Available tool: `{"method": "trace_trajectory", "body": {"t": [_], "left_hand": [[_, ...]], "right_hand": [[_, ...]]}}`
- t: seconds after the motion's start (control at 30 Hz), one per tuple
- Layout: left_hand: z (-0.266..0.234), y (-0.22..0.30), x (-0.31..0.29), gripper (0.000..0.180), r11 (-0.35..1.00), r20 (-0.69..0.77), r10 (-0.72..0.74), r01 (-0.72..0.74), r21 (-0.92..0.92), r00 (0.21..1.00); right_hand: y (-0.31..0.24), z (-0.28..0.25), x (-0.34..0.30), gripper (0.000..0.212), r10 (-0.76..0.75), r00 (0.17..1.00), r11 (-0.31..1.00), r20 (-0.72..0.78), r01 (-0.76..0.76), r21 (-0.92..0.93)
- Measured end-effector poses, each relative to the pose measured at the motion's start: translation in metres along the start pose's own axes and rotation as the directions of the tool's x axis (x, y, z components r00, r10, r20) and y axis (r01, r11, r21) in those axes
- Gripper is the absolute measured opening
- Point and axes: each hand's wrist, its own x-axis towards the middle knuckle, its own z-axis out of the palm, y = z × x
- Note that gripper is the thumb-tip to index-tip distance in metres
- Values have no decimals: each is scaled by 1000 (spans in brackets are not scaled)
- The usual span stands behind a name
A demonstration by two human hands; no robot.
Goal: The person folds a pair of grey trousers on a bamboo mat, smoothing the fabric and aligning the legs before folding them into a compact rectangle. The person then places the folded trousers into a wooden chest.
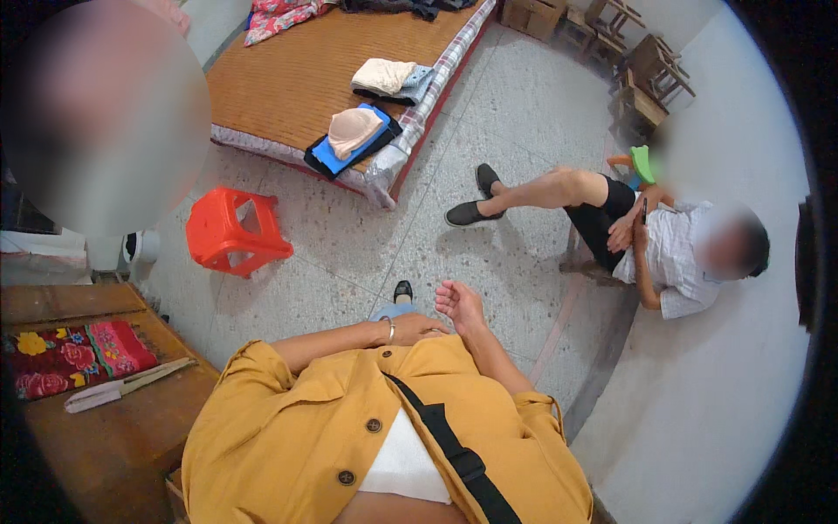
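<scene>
Palm down in front of my waist lies my left hand (421,327), a silver bracelet (391,328) around its wrist. It holds nothing that I can see; its fingers look laid out flat, with their tips partly hidden near my right wrist. My right hand (459,305) is raised just beside it, palm turned up and inward, fingers loosely curled and apart, with nothing in them. Both hands are close to my yellow jacket (323,428), which a black strap (463,458) crosses. Below the hands show a bit of blue trouser leg and one dark shoe (402,291).
A red plastic stool (234,231) stands ahead left. Beyond is a bed (279,96) with folded clothes (384,79) and a beige bra (353,131). At right sits another person (681,253) holding a dark phone. A wooden table (166,402) carries a floral cloth (78,358).
</scene>
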Motion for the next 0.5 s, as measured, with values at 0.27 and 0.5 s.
{"method": "trace_trajectory", "body": {"t": [0.27, 0.5], "left_hand": [[-91, -23, 39, 37, 998, 61, -25, 29, -57, 998], [-194, -20, 93, 34, 991, -17, -22, 20, -130, 1000]], "right_hand": [[-72, 14, 52, 18, -36, 991, 994, -132, 49, 98], [-149, -7, 129, 18, -34, 976, 985, -215, 69, 158]]}}
